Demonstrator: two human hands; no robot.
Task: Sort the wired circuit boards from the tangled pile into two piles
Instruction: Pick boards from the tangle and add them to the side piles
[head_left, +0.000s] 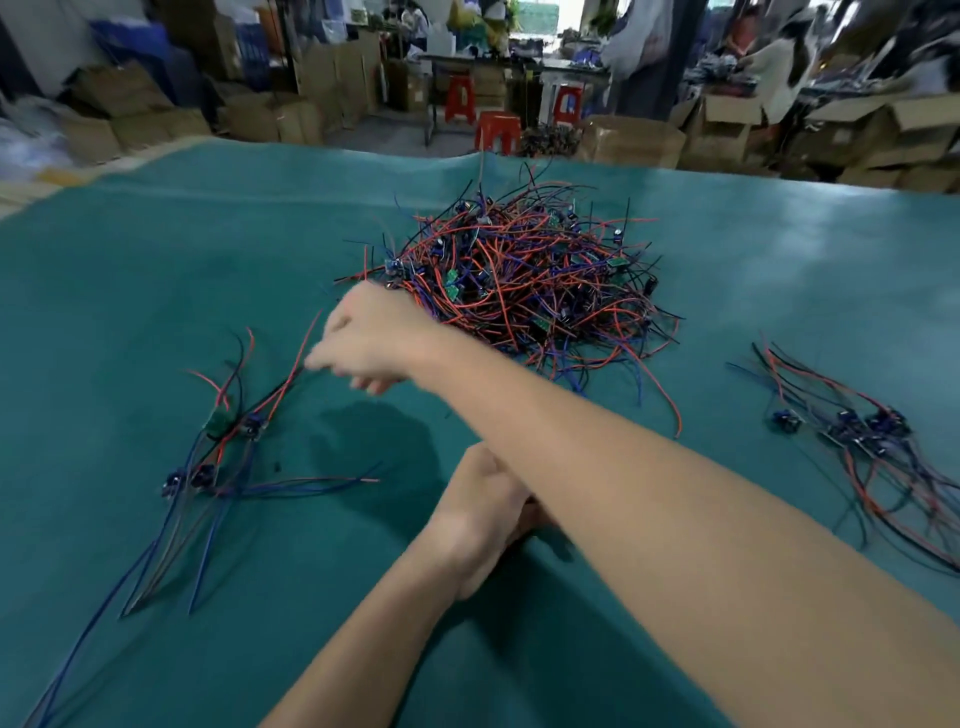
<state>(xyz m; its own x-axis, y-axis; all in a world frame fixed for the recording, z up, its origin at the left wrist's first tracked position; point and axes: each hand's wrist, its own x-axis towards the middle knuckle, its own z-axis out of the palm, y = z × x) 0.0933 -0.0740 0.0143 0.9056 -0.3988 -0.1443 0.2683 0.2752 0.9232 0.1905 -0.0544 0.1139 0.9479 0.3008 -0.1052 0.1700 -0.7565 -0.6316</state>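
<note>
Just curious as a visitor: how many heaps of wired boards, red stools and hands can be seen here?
Heaps of wired boards: 3, the tangled pile, left pile, right pile
Red stools: 3
Hands: 2, left hand, right hand
Total: 8

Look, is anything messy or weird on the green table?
The big wire pile in the middle is badly tangled. The arms cross: the right hand reaches over to the left pile, above the left hand. Nothing looks broken.
</note>
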